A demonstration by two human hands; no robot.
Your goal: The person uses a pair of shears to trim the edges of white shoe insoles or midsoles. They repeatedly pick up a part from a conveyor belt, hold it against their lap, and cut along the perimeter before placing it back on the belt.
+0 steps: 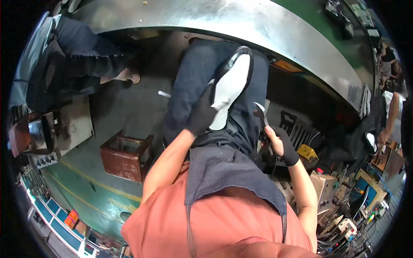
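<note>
A black shoe upper (246, 50) with a white sole-shaped bottom (232, 81) lies upside down across my lap, its toe pointing away from me. My left hand (202, 112), in a dark fingerless glove, grips it along the left side near the heel; part of the fingers blurs against the white. Off to the right of my thigh, my right hand (279, 145), gloved the same way, is closed around a metal hand tool (262, 112) with a curved silver head. The tool's head stands apart from the shoe. Its exact kind is unclear.
A metal-edged workbench (206, 19) curves across in front of my knees. A brown wooden stool (127, 157) stands to my left, and another person's legs (86, 64) are at far left. On the right are a slatted dark chair (301, 133), a yellow box (307, 153) and machinery.
</note>
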